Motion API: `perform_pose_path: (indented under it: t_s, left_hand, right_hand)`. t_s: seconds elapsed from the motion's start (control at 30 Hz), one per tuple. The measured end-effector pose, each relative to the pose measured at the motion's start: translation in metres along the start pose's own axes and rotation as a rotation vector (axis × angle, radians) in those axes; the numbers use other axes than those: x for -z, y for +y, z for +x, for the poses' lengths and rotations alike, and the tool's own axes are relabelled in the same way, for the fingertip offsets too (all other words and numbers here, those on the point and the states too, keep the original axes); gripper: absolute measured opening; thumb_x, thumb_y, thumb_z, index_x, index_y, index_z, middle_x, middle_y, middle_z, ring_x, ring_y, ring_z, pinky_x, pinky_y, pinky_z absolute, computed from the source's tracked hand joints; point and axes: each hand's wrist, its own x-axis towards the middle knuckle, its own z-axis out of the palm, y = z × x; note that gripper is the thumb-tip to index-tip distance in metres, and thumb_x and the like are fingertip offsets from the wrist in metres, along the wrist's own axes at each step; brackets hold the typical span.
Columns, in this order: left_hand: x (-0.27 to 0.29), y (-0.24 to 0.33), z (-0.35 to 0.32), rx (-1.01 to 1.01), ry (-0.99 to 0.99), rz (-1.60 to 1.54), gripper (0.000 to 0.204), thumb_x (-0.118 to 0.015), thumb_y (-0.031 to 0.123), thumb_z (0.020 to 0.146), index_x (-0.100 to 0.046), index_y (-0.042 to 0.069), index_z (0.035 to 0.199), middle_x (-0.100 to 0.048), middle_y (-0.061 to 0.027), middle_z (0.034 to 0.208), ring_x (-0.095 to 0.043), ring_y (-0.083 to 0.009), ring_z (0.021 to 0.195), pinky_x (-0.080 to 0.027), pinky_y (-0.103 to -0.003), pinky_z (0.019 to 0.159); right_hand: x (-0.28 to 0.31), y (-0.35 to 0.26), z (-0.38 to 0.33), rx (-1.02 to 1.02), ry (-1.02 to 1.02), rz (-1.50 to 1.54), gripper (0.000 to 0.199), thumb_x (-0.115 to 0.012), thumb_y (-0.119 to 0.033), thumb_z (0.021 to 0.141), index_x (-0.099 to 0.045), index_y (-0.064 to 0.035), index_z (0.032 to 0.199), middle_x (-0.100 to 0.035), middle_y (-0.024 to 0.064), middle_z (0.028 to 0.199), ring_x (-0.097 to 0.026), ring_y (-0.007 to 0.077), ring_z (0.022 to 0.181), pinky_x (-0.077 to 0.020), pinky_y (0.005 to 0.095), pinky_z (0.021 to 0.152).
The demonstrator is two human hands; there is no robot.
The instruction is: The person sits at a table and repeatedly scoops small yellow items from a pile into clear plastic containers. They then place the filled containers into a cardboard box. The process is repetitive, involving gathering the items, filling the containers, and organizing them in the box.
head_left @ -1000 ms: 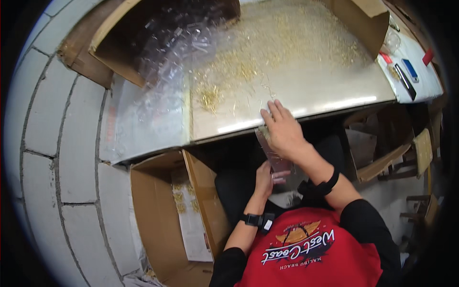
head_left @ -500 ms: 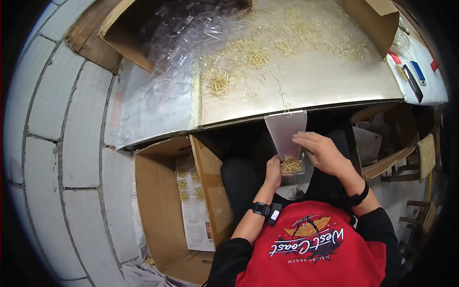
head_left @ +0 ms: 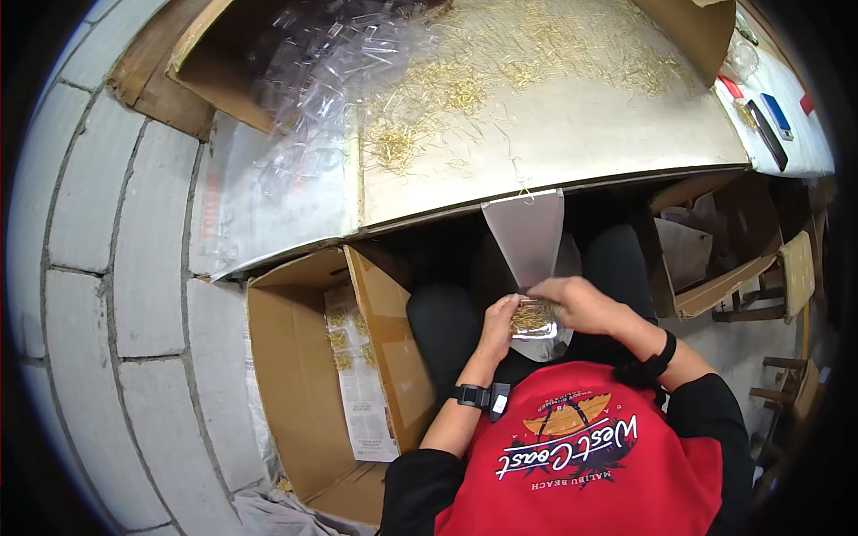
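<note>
My left hand (head_left: 500, 325) is closed on the left side of a small clear plastic box (head_left: 536, 330). Thin gold-coloured wire pieces (head_left: 531, 314) lie heaped inside it; some look bent like hooks. My right hand (head_left: 583, 306) curls over the box's far right edge, its fingertips slightly blurred. Just beyond the box, a pale, tapering chute (head_left: 527, 234) slopes down from the table edge, narrow end toward my hands. A few wire pieces hang at its upper end. Below the box, a rounded clear plastic surface (head_left: 542, 348) shows partly.
More gold wire pieces are scattered over the table (head_left: 572, 152). Clear plastic boxes (head_left: 331, 71) pile up at its far left. A cardboard box (head_left: 295, 375) at my left contains newspaper and several filled boxes. Another cardboard box (head_left: 715, 295) stands at right, near stools.
The filled box has left the chute's lower end and come nearer my body. My right hand has moved from above the chute down to the box, its fingers now curled.
</note>
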Motion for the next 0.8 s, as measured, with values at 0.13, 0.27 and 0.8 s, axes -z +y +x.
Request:
perform_pose_path:
  t_s: [0.13, 0.27, 0.8]
  left_hand:
    - [-0.006, 0.040, -0.028, -0.017, 0.011, 0.020, 0.024, -0.052, 0.023, 0.095, -0.059, 0.001, 0.101, -0.065, -0.0072, 0.085, -0.065, -0.0138, 0.066, -0.054, -0.024, 0.046]
    - [-0.030, 0.085, -0.046, -0.073, 0.045, 0.050, 0.024, -0.052, 0.022, 0.094, -0.059, 0.001, 0.103, -0.065, -0.0078, 0.086, -0.066, -0.0142, 0.067, -0.055, -0.025, 0.044]
    - [-0.052, 0.095, -0.047, -0.350, 0.171, -0.015, 0.026, -0.049, 0.021, 0.097, -0.058, 0.000, 0.109, -0.063, -0.0060, 0.096, -0.063, -0.0123, 0.081, -0.054, -0.025, 0.068]
  right_hand:
    - [0.019, -0.014, -0.005, -0.030, 0.149, 0.010, 0.030, -0.059, -0.005, 0.082, -0.058, 0.0009, 0.111, -0.062, 0.0189, 0.104, -0.060, 0.0369, 0.098, -0.0488, 0.0399, 0.084]
    - [0.005, -0.030, -0.007, 0.135, 0.125, -0.227, 0.047, -0.061, -0.017, 0.085, -0.048, -0.0017, 0.128, -0.050, 0.0159, 0.130, -0.044, 0.0320, 0.124, -0.0380, 0.0432, 0.100]
    - [0.006, -0.066, 0.020, 0.159, 0.202, -0.349, 0.064, -0.063, -0.035, 0.082, -0.041, -0.0023, 0.133, -0.041, 0.0136, 0.140, -0.028, 0.0289, 0.137, -0.0188, 0.0561, 0.108]
